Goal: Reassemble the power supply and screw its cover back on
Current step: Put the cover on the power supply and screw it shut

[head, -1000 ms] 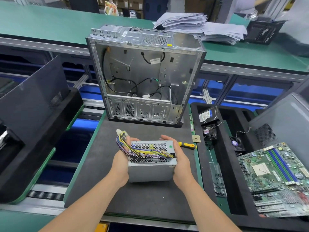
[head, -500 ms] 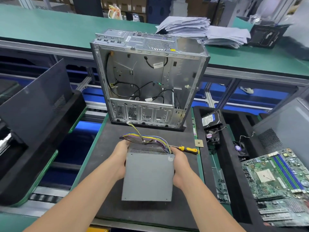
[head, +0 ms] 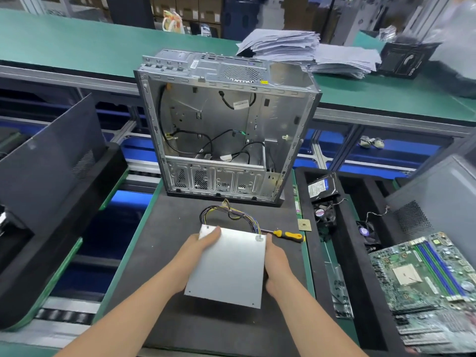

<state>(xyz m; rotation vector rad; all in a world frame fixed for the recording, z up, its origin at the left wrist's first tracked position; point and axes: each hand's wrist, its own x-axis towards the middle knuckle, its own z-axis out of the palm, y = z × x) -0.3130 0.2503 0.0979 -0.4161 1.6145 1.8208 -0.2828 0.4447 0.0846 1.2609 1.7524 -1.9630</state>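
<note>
We have tipped the power supply [head: 229,266] plain face up at lower centre, its wires [head: 231,215] now pointing toward the case [head: 216,176]. Our left hand [head: 198,249] and right hand [head: 277,264] still grip its sides.

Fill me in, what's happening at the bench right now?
A person grips the grey power supply with the left hand and right hand over the black mat, plain side up, its wire bundle pointing toward the open computer case standing behind. The yellow-handled screwdriver lies on the mat just to the right, untouched, so no screwing is under way.
</note>
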